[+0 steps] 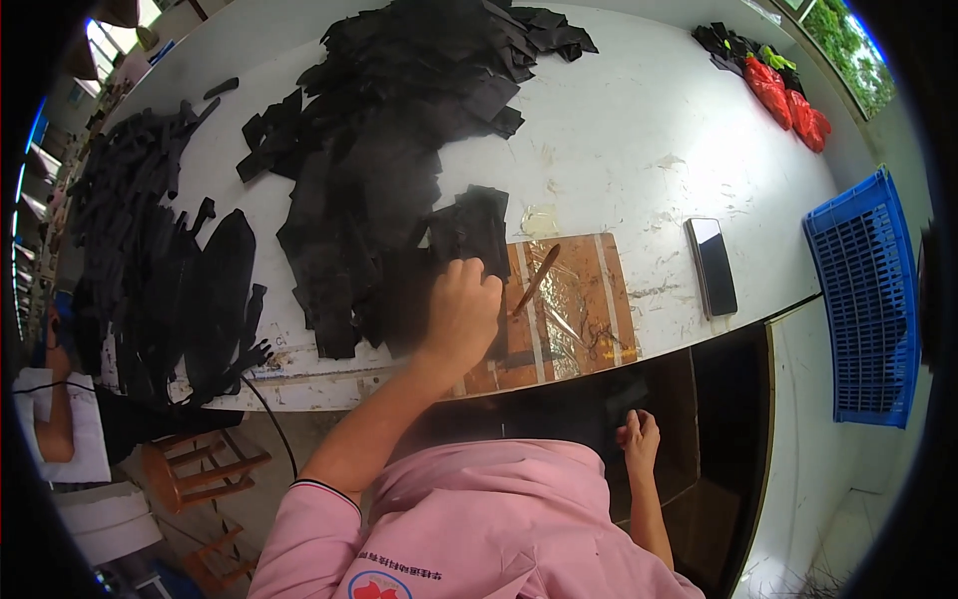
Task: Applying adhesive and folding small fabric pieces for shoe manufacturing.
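My left hand (461, 304) rests fisted on a black sheet piece (469, 235) at the near edge of a big pile of black cut pieces (399, 120) on a white table (639, 140). Right beside the hand lies a wooden board (589, 319) covered with clear film, with a thin brown stick (536, 280) on it. My right hand (639, 437) is below the table edge, near my pink shirt, its fingers curled; whether it holds anything I cannot tell.
A dark phone (712, 266) lies right of the board. A blue plastic crate (866, 299) stands at the right. Red bags (788, 100) and black scraps sit far right. More black strips (150, 250) cover the left side. A wooden stool (195, 464) stands below.
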Motion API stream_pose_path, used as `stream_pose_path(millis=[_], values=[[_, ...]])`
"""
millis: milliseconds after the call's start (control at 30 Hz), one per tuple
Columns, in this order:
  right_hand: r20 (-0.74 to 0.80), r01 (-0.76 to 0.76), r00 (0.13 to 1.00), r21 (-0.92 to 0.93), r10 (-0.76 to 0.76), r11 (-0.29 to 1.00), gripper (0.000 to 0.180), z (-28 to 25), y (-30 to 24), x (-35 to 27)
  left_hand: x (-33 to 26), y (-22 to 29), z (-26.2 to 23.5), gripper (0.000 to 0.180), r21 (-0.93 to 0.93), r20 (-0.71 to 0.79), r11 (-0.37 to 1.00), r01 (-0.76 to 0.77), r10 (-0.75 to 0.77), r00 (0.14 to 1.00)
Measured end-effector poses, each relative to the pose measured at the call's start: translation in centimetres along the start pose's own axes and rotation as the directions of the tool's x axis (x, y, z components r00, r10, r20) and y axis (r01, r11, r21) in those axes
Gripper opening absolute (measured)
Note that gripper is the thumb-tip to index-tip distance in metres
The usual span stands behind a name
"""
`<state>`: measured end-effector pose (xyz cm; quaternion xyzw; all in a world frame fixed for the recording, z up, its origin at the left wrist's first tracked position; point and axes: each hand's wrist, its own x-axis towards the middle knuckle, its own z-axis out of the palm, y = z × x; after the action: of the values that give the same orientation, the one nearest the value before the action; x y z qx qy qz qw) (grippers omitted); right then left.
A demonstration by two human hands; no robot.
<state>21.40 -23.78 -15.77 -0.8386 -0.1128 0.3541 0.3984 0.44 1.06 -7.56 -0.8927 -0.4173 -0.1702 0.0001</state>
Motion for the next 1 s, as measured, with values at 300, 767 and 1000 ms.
stream_pose_path(millis=[300,767,1000], values=[[0.389,0.763,0.505,0.215,-0.770,0.609,0.011,7.8,-16.3,-6.6,-2.7,0.1,-5.5,0.006,-0.931,0.301,0.008,0.365,-0.549,0.779],[0.332,0.807,0.423,0.286,-0.843,0.517,0.014,10.6,-19.6,-8.3,-5.3,2.8,-6.0,0.010,-0.956,0.286,-0.197,0.219,-0.442,0.850],[0.396,0.761,0.480,0.256,-0.783,0.596,0.009,10.8,-19.1,-8.1,-5.6,2.9,-5.8,0.004,-0.974,0.111,0.115,0.194,-0.503,0.857]])
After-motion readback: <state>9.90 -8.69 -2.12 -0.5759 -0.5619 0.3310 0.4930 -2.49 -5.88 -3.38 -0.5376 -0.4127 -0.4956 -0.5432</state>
